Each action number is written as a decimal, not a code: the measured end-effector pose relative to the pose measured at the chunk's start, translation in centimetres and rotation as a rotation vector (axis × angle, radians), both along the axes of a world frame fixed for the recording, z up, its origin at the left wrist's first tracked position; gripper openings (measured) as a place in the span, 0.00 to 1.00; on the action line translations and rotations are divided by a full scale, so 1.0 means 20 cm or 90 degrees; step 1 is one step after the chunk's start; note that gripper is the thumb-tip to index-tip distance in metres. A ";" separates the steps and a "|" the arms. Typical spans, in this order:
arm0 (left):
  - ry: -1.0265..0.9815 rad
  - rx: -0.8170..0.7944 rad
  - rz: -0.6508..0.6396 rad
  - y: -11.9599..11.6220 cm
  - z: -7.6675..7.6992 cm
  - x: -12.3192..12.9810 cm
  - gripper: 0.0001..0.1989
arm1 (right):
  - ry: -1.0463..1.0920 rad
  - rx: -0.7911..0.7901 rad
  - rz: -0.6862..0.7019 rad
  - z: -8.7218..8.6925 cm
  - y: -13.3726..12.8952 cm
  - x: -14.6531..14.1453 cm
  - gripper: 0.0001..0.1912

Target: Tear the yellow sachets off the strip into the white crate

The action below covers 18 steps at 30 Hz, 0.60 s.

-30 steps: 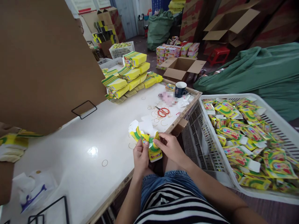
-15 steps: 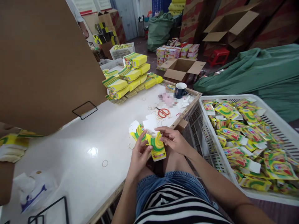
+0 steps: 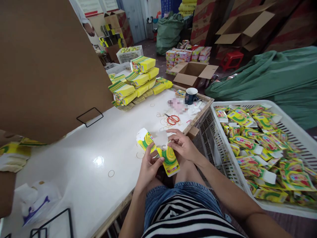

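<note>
Right now, your right hand (image 3: 183, 148) is closed in a pinch at the upper edge of a yellow-and-green printed card carton (image 3: 170, 165), while your left hand (image 3: 147, 167) is loosely curled, its thumb against the carton's left edge; whether those left fingers truly grip it you can't tell from this view. The step in hand looks like handling or shaping this one carton, and the next move seems to call for a steady right pinch and a firmer left hold, so the thin card doesn't crease. The carton lies between your two hands, tilted, its lower end hanging over your lap, off the near edge of the white-topped wooden desk (image 3: 128, 145). Just past your left fingers is a second yellow-green piece with white flaps (image 3: 146, 140); you can't make out whether it joins the one you hold. Farther up the desk, beyond your hands, lie red-handled scissors (image 3: 173, 119) among thin tan loops, then a dark blue mug (image 3: 191, 97) near the far corner. Piled bundles of yellow cartons (image 3: 138, 79) stand at the far end. Well to your right, a white slatted plastic basket (image 3: 260, 205) holds many loose printed packs (image 3: 268, 142) in the same colours.
</note>
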<state>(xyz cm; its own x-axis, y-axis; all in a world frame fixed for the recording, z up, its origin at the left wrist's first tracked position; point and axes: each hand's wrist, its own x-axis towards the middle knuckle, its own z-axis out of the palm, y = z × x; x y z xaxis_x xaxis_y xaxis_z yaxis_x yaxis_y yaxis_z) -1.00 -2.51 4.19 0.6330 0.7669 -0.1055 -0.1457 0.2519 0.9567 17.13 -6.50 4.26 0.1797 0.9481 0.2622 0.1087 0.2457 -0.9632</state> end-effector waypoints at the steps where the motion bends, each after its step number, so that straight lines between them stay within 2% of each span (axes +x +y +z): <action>1: 0.015 0.009 0.001 0.00 0.00 0.00 0.31 | -0.027 0.014 0.001 0.00 0.00 0.01 0.16; 4: 0.074 0.071 0.029 0.01 0.00 0.00 0.23 | -0.090 0.037 0.014 0.02 -0.01 0.04 0.17; 7: 0.120 0.134 0.076 0.00 0.00 0.02 0.20 | -0.076 -0.073 0.079 0.04 -0.02 0.05 0.15; 9: 0.123 0.146 0.079 0.00 -0.01 0.03 0.19 | -0.093 -0.145 0.100 0.05 -0.02 0.04 0.17; 15: 0.082 0.111 0.029 0.00 -0.02 0.04 0.22 | -0.307 -0.190 -0.008 0.06 0.01 0.00 0.17; 18: 0.058 0.095 0.043 0.00 0.00 0.04 0.22 | -0.327 -0.166 -0.008 0.06 0.01 0.00 0.18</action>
